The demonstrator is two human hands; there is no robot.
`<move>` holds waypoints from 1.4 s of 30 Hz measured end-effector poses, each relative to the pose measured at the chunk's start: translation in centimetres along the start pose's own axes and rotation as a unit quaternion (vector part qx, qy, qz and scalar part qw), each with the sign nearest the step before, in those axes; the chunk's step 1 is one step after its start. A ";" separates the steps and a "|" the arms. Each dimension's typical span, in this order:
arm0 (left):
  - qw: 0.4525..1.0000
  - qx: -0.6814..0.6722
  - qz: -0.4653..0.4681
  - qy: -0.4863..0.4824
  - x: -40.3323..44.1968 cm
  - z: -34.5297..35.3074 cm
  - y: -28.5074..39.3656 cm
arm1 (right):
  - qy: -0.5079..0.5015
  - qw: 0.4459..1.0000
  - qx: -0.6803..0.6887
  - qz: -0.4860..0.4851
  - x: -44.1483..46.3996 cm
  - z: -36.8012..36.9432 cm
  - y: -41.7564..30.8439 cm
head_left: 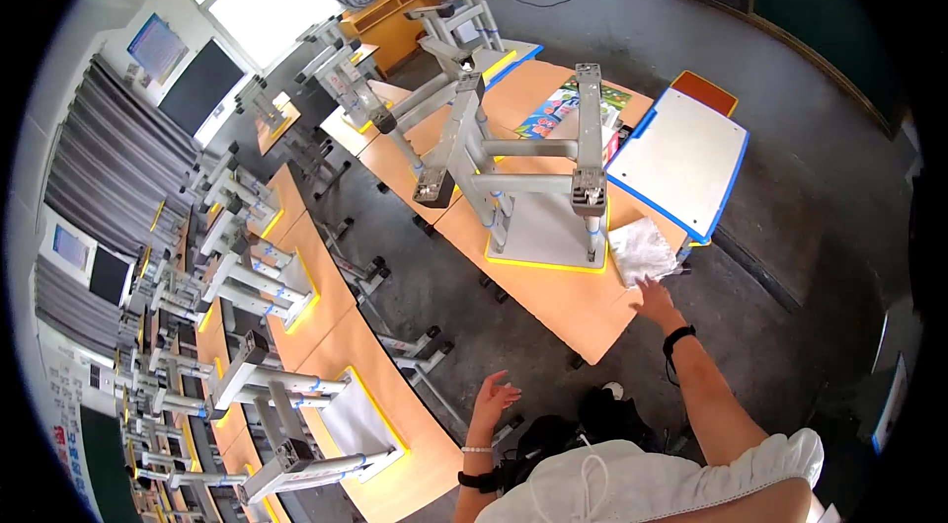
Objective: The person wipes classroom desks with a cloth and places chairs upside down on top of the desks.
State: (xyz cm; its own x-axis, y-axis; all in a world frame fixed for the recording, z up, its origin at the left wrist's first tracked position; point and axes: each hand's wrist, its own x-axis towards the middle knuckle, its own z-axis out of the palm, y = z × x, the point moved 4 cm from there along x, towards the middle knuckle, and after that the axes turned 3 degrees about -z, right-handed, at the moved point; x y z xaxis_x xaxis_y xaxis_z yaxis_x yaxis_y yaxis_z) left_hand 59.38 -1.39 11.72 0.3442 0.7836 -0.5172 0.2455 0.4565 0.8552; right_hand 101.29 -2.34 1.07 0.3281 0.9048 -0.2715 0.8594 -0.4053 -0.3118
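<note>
My right hand (654,300), with a dark band at the wrist, reaches to the near corner of the wooden desk (553,301). Its fingertips are at the lower edge of a crumpled whitish cloth (642,248); the fingers look stretched out rather than wrapped round it. The cloth lies at the desk's right edge, beside an upturned stool (548,232) with grey legs and a yellow-edged seat. Low in front of my body, my left hand (492,399) hangs in the air with its fingers apart and holds nothing.
A white, blue-edged board (681,162) stands at the desk's right side. Colourful booklets (563,110) lie behind the stool legs. To the left, rows of desks (331,325) carry more upturned stools (296,414). Dark floor (385,237) runs between the rows.
</note>
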 end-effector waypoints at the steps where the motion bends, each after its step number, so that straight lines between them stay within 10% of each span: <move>1: 1.000 -0.007 -0.008 0.001 0.3 0.5 0.1 | -0.026 0.999 0.021 -0.009 0.1 1.1 0.1; 15: 0.998 -0.007 0.045 0.051 10.4 1.1 2.5 | -0.129 0.977 0.165 -0.034 2.4 2.1 3.5; 19: 0.992 0.051 0.086 0.079 16.7 -0.2 7.7 | 0.080 0.956 0.273 -0.073 2.8 -7.7 -2.4; 24: 0.897 0.234 0.358 0.108 28.3 -4.3 15.0 | 0.178 0.896 0.382 -0.139 5.6 -14.0 -9.3; 25: 0.927 0.235 0.273 0.107 28.0 -3.7 18.0 | 0.194 0.899 0.359 -0.161 6.4 -13.5 -9.3; 30: 0.846 0.296 0.433 0.100 37.6 -5.7 18.9 | 0.189 0.906 0.355 0.131 7.3 -18.3 -15.5; 42: 0.884 0.245 0.388 -0.088 37.4 -2.7 24.0 | 0.343 0.887 0.275 0.144 9.3 -11.0 -13.1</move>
State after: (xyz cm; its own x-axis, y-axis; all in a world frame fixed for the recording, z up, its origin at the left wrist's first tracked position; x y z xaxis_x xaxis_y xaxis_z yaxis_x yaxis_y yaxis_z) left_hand 75.71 40.08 13.00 0.7068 0.6831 0.1841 0.2214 -0.4608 0.8594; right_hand 97.39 12.82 12.67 0.8265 0.5433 0.1472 0.4422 -0.4649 -0.7670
